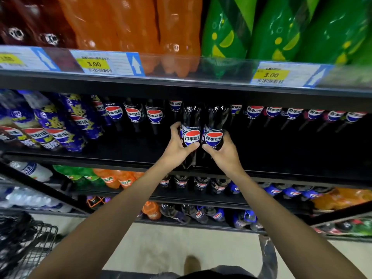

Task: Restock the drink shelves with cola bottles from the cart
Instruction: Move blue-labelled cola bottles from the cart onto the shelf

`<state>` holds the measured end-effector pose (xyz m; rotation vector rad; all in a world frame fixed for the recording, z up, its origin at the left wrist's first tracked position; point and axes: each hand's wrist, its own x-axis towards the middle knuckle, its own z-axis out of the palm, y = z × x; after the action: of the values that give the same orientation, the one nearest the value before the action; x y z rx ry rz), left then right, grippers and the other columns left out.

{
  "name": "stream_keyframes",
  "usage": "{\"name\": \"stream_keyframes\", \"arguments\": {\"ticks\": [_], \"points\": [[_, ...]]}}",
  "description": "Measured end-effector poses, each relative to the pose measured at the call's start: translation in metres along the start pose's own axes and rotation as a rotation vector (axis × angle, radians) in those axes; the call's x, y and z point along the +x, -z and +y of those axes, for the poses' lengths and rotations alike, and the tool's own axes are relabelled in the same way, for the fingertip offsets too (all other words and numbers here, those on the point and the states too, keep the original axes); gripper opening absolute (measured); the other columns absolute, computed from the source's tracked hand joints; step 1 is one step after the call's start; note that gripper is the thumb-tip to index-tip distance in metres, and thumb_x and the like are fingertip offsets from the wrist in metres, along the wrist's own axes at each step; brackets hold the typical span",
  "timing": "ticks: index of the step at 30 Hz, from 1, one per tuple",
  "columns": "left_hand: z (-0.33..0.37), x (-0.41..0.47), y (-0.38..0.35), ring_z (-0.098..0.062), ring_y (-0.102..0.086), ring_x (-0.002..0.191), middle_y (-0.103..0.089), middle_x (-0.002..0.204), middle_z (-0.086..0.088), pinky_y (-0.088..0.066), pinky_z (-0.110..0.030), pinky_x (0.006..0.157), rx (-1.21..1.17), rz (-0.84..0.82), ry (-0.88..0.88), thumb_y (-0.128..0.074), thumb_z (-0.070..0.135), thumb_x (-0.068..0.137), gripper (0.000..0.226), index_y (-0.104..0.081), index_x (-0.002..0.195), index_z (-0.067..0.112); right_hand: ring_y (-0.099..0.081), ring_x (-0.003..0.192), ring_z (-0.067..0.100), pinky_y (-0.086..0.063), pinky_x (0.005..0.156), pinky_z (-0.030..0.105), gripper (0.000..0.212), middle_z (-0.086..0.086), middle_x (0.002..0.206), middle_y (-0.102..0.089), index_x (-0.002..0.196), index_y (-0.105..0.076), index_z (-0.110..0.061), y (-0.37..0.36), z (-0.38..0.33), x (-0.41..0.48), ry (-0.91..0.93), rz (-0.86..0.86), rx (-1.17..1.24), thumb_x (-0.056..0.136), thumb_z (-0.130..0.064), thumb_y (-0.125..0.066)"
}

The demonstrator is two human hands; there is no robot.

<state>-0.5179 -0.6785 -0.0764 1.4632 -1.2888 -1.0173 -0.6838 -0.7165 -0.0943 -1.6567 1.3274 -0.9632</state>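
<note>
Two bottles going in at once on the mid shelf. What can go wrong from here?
1. The left hand grips the left bottle, the right hand the right bottle, side by side; either may slip.
2. Their tops look close under the upper shelf edge and may catch.
3. Pushed deep, they may knock the standing cola row behind.
</note>
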Motion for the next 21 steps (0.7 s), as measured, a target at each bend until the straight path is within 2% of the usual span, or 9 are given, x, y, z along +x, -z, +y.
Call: {"name": "stream_keyframes", "arguments": {"ticks": [2, 5, 8, 13, 17, 19, 20, 21], "points": [[-0.002, 0.001, 0.003, 0.024, -0.05, 0.1, -0.047, 0.115, 0.022, -0.041, 0.0, 0.08, 0.026, -0.009, -0.007, -0.068, 0.011, 0.088, 0.083, -0.007, 0.146, 0.013, -0.052, 0.089, -0.019, -0.04, 0.073, -0.002, 0.06, -0.018, 0.107, -0.056, 0.133, -0.044, -0.016, -0.001, 0.0, -0.001, 0.001, -0.003, -0.002, 0.081, -0.019, -0.076], [-0.004, 0.001, 0.008, 0.02, -0.05, 0.103, -0.045, 0.116, 0.024, -0.042, -0.004, 0.085, 0.081, 0.002, -0.03, -0.069, 0.013, 0.088, 0.084, -0.007, 0.145, 0.016, -0.052, 0.09, -0.023, -0.039, 0.073, -0.003, 0.059, -0.024, 0.103, -0.055, 0.131, -0.045, -0.017, -0.002, 0.002, -0.002, 0.008, -0.02, -0.015, 0.081, -0.017, -0.076], [-0.007, 0.004, 0.017, 0.026, -0.048, 0.101, -0.044, 0.117, 0.024, -0.039, 0.001, 0.08, 0.127, 0.018, -0.061, -0.067, 0.009, 0.088, 0.083, -0.007, 0.145, 0.011, -0.05, 0.09, -0.025, -0.036, 0.074, -0.005, 0.061, -0.024, 0.105, -0.054, 0.133, -0.043, -0.017, -0.005, 0.002, -0.002, 0.02, -0.036, -0.029, 0.081, -0.016, -0.075], [-0.006, 0.01, 0.025, 0.026, -0.041, 0.103, -0.04, 0.123, 0.021, -0.032, 0.006, 0.083, 0.166, 0.021, -0.09, -0.066, 0.009, 0.09, 0.082, -0.006, 0.147, 0.007, -0.052, 0.104, -0.008, -0.036, 0.08, -0.001, 0.064, -0.015, 0.121, -0.055, 0.139, -0.037, -0.02, -0.009, -0.001, 0.0, 0.031, -0.057, -0.019, 0.085, -0.02, -0.072], [-0.009, 0.011, 0.02, 0.015, -0.043, 0.109, -0.044, 0.125, 0.015, -0.033, 0.004, 0.085, 0.112, 0.059, -0.052, -0.066, 0.011, 0.09, 0.081, -0.011, 0.149, 0.009, -0.047, 0.101, -0.023, -0.033, 0.08, -0.006, 0.071, -0.024, 0.12, -0.051, 0.145, -0.03, -0.023, -0.009, 0.001, -0.001, 0.026, -0.077, -0.012, 0.087, -0.025, -0.07], [-0.015, 0.009, 0.015, 0.022, -0.045, 0.107, -0.045, 0.124, 0.015, -0.035, 0.003, 0.087, 0.091, 0.109, -0.035, -0.067, 0.009, 0.089, 0.079, -0.014, 0.147, 0.008, -0.046, 0.112, -0.015, -0.033, 0.092, 0.003, 0.075, -0.02, 0.129, -0.048, 0.148, -0.026, -0.022, -0.01, 0.007, -0.004, 0.007, -0.086, 0.006, 0.087, -0.026, -0.069], [-0.018, 0.007, 0.012, 0.022, -0.042, 0.112, -0.043, 0.128, 0.012, -0.036, -0.001, 0.092, 0.086, 0.129, -0.03, -0.069, 0.009, 0.087, 0.08, -0.015, 0.146, 0.008, -0.045, 0.12, -0.006, -0.035, 0.099, 0.012, 0.076, -0.014, 0.136, -0.046, 0.149, -0.025, -0.021, -0.01, 0.01, -0.006, -0.005, -0.081, 0.018, 0.088, -0.025, -0.069], [-0.022, 0.004, 0.009, 0.015, -0.038, 0.122, -0.038, 0.136, 0.006, -0.036, -0.008, 0.1, 0.089, 0.148, -0.016, -0.071, 0.01, 0.086, 0.083, -0.014, 0.146, 0.009, -0.043, 0.127, 0.002, -0.035, 0.104, 0.021, 0.076, -0.009, 0.142, -0.044, 0.149, -0.025, -0.021, -0.011, 0.015, -0.008, -0.02, -0.075, 0.026, 0.088, -0.024, -0.069]]}}
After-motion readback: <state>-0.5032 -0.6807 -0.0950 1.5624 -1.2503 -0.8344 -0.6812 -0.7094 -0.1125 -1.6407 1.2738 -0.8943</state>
